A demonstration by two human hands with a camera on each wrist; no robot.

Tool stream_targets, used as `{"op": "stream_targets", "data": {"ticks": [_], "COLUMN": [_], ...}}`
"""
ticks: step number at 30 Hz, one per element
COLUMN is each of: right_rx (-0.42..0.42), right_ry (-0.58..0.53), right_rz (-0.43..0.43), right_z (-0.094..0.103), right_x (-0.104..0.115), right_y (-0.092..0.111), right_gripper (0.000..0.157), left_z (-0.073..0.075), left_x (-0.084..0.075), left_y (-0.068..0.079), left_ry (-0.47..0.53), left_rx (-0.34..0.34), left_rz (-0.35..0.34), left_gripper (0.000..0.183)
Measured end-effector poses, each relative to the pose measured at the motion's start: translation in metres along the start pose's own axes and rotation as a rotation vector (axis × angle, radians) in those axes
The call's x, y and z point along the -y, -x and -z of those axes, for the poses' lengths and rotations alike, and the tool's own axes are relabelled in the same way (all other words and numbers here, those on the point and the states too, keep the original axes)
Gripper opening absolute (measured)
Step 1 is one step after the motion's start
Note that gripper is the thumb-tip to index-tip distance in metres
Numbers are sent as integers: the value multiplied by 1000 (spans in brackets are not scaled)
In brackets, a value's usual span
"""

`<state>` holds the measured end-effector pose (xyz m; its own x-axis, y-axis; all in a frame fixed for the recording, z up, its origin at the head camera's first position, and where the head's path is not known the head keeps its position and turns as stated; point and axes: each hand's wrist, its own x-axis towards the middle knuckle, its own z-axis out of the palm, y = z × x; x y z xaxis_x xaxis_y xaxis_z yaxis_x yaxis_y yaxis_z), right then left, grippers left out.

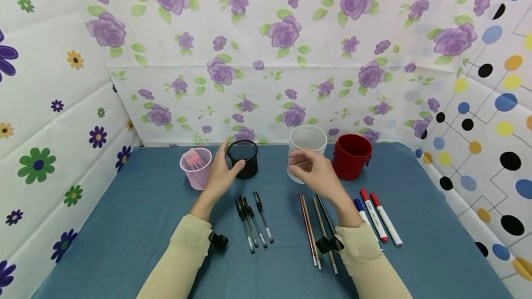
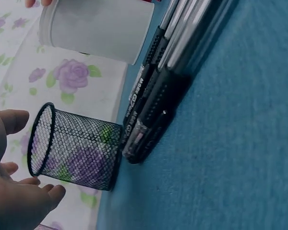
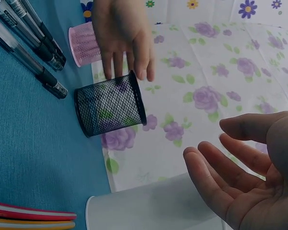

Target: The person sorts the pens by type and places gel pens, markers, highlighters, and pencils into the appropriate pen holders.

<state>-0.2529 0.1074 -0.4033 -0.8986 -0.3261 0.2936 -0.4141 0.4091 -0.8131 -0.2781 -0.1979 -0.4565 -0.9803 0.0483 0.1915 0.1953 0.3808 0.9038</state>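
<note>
My left hand [image 1: 219, 174] is at the left side of a black mesh pen cup [image 1: 247, 168], thumb and fingers spread about its rim; whether skin touches mesh I cannot tell. In the left wrist view that mesh cup [image 2: 81, 146] looks empty. My right hand [image 1: 317, 172] hovers by a white cylindrical cup [image 1: 307, 140], fingers loosely bent with nothing between them. The right wrist view has the right fingers [image 3: 225, 172] close to the white cup [image 3: 149, 203]. Several black-capped pens [image 1: 246, 223] lie in front of the mesh cup.
A pink cup [image 1: 196, 176] at the left holds a pack of pinkish sticks. A red cup [image 1: 352, 158] stands to the right of the white one. Several pencils [image 1: 308, 230] and markers [image 1: 374, 214], red and blue, lie on the blue cloth [image 1: 137, 239]. Patterned sheets surround the table.
</note>
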Motion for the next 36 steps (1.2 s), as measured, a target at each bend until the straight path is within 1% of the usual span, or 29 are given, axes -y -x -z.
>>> {"op": "stream_targets", "data": {"ticks": [6, 8, 11, 18, 25, 30, 36], "right_rx": [4, 4, 7, 12, 26, 33, 30], "right_ry": [8, 11, 14, 21, 8, 2, 9], "right_rz": [-1, -1, -5, -7, -9, -12, -21], "right_z": [0, 0, 0, 0, 0, -2, -3], "right_x": [1, 1, 2, 2, 1, 1, 1], "right_y": [-2, -2, -3, -2, 0, 0, 0], "right_gripper": [27, 27, 26, 26, 26, 26, 25], "left_z": [2, 3, 5, 6, 4, 4, 5], "left_x": [9, 12, 15, 20, 26, 31, 36], "left_y": [-7, -9, -11, -12, -16, -16, -17], "left_ry": [157, 206, 254, 271, 289, 300, 321], "left_rx": [48, 71, 94, 137, 154, 155, 171], "left_rz": [93, 100, 94, 91, 88, 102, 79], "left_gripper": [89, 92, 96, 93, 88, 84, 79]}}
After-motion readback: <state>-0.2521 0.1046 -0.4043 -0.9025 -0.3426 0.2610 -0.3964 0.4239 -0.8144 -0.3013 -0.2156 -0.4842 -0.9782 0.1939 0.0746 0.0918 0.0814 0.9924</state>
